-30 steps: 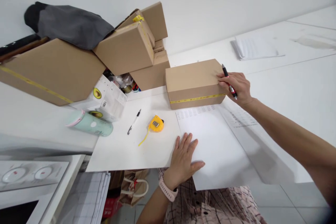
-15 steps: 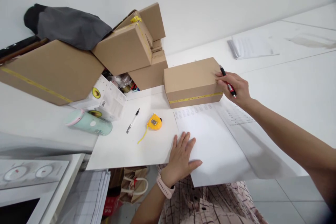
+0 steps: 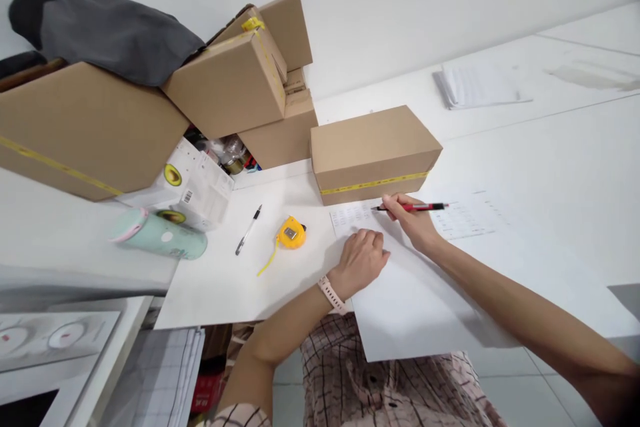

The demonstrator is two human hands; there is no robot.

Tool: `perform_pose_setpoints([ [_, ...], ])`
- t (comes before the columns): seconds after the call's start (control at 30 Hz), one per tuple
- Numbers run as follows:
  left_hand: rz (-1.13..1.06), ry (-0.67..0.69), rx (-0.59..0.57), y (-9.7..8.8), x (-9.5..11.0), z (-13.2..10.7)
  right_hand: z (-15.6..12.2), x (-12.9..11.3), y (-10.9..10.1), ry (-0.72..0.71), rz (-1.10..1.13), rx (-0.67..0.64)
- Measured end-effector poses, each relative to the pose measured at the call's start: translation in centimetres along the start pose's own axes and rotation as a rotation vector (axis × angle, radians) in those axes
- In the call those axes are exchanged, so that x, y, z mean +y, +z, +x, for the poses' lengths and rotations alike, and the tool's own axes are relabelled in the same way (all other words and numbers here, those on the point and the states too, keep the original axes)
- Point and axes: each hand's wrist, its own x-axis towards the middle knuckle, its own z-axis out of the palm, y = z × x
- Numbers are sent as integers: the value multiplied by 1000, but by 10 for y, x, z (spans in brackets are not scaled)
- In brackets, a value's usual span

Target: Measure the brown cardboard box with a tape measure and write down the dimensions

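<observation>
My right hand (image 3: 409,218) grips a red and black pen (image 3: 417,207), its tip at the printed rows near the top of a large white sheet of paper (image 3: 415,307). Curled into a loose fist, my left hand (image 3: 361,257) rests on the left part of that sheet and wears a pink wristband (image 3: 333,294). Just beyond both hands lies a closed cardboard box (image 3: 373,153) with yellow tape along its front. To the left are a yellow tape measure (image 3: 292,233), its blade end slightly out, and a clear pen with a black cap (image 3: 249,230).
Stacked cardboard boxes (image 3: 230,90) with a dark grey cloth (image 3: 115,37) on top stand at the back left. A mint green bottle (image 3: 160,235) lies beside a white box with avocado pictures (image 3: 200,180). Papers (image 3: 477,85) lie at the back right.
My right hand has come from the cardboard box's right end down to the paper, the pen turned in its grip. My left hand has moved up the sheet and curled its fingers.
</observation>
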Motion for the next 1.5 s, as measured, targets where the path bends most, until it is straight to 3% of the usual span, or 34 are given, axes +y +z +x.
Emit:
perform_pose_setpoints([
  [0.1, 14, -4, -8, 6, -4, 9, 12, 27, 4, 160, 46, 24],
  [0.2, 33, 0, -7, 12, -7, 9, 16, 38, 1, 201, 116, -29],
  [0.5, 0, 8, -40, 10, -11, 9, 13, 37, -1, 102, -5, 68],
  [0.73, -36, -10, -51, 10, -13, 8, 14, 35, 1, 174, 118, 89],
  [0.87, -61, -8, -48, 10, -13, 9, 12, 33, 3, 143, 48, 113],
  [1.07, -90, -10, -41, 11, -14, 9, 12, 32, 4, 16, -102, 51],
  [1.5, -99, -14, -19, 16, -15, 9, 12, 41, 4, -21, -147, -12],
])
